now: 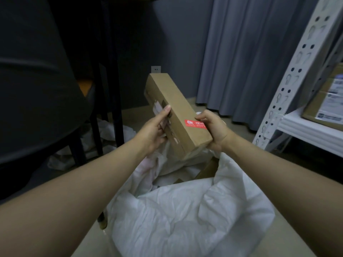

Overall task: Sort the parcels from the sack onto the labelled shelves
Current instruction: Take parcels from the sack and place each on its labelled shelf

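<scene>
- Holding a long brown cardboard parcel (176, 115) in both hands above the open mouth of the white woven sack (185, 210), the person is looking down on it from close behind.
- The left hand (154, 130) is closing on the parcel's left face, thumb lying along the upper edge and fingers wrapping the side where pale label scraps are showing.
- The right hand (213, 130) is gripping the near right corner, its fingertips pressing on the red sticker (194, 123) on the top face.
- The parcel's long axis is running away from the person and rising to the upper left, the near end sitting low just over the sack and the far end pointing toward the wall socket (155, 69).
- The white slotted shelf upright (295, 71) and the shelf board (304, 125) are lying off to the right, so the right hand is standing nearer to them than the left.
- A labelled carton (326, 101) is already resting on that board; its print is too blurred to read.
- In my judgement the coming move is asking for a swing to the right, with the long axis turning to lie along the shelf and not end-on to the post.
- More brown card (207, 169) is showing inside the sack, suggesting further parcels are waiting.
</scene>
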